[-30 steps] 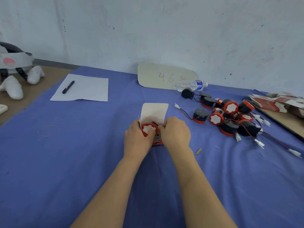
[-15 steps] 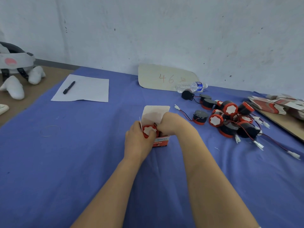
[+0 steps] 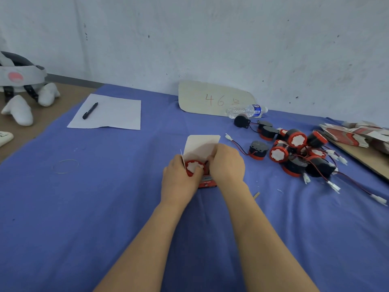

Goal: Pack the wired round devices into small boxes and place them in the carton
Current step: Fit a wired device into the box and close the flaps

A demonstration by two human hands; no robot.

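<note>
Nearest the wearer, two bare forearms run fwd over the blue cloth table cover (image 3: pixel 105 218) and meet at a small red-and-white cardboard box (image 3: pixel 207 183), my ref pt for everything below. L hand (image 3: pixel 179 180) wraps box's left side, fingers curled round it. R hand (image 3: pixel 227 165) sits at box's right side, fingers curled down at the rim. Whether they pinch wire, box wall or nothing is hidden, can't tell.

Betw. the two hands: red round device w/ white toothed face (image 3: pixel 194 167), face up, seated in box mouth, L thumb over its near edge. Short dark bit at its right edge, just under R fingertips, prob. the lead. Pale lid flap (image 3: pixel 201 144) stands open on box's far side, leaning away from wearer.

Key relation: flap hinges at far edge, so closing means folding it back toward wearer, over device face. R hand is nearer the flap; L steadies box. Judgement: lead must be fully inside first or flap won't seat.

- Right of box, near: small tan stick (image 3: pixel 256 194).
- Right & farther: heap of red-and-black round devices w/ leads and white plugs (image 3: pixel 294 152), well apart from box.
- Beyond heap: stack of flat red-and-white box blanks (image 3: pixel 353 134).
- Left of box: thin rubber band loop (image 3: pixel 65 166).
- Far left: white paper sheet (image 3: pixel 113 116) w/ black pen (image 3: pixel 90 110) on it.
- Far side of box, at wall: tan card marked "46" (image 3: pixel 206 98), clear plastic bottle (image 3: pixel 246 110) lying beside it.
- Carton not in view.
</note>
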